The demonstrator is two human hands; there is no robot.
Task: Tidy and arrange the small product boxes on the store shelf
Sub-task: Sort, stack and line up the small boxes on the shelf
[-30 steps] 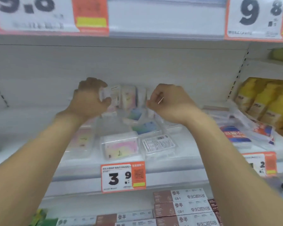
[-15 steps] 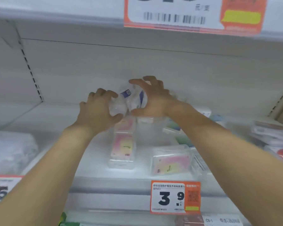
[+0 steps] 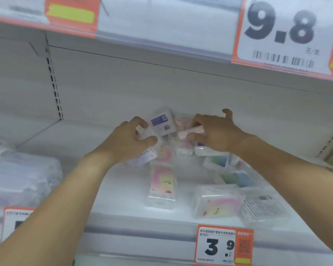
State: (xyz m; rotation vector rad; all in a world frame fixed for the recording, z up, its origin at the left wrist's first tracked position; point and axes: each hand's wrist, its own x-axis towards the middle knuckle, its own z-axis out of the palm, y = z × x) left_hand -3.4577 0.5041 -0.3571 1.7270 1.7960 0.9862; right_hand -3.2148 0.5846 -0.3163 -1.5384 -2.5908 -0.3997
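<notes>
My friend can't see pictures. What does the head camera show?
Two hands reach to the back of a white store shelf: the left hand holds a small clear box, the right hand pinches another. More boxes lie scattered in front.

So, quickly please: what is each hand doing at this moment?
Left hand: grips a clear box with a blue label.
Right hand: holds a thin pink-white box edge-on.

boxes [image 3: 161,189] on shelf [image 3: 123,217] — price tag [image 3: 224,244] below
</notes>
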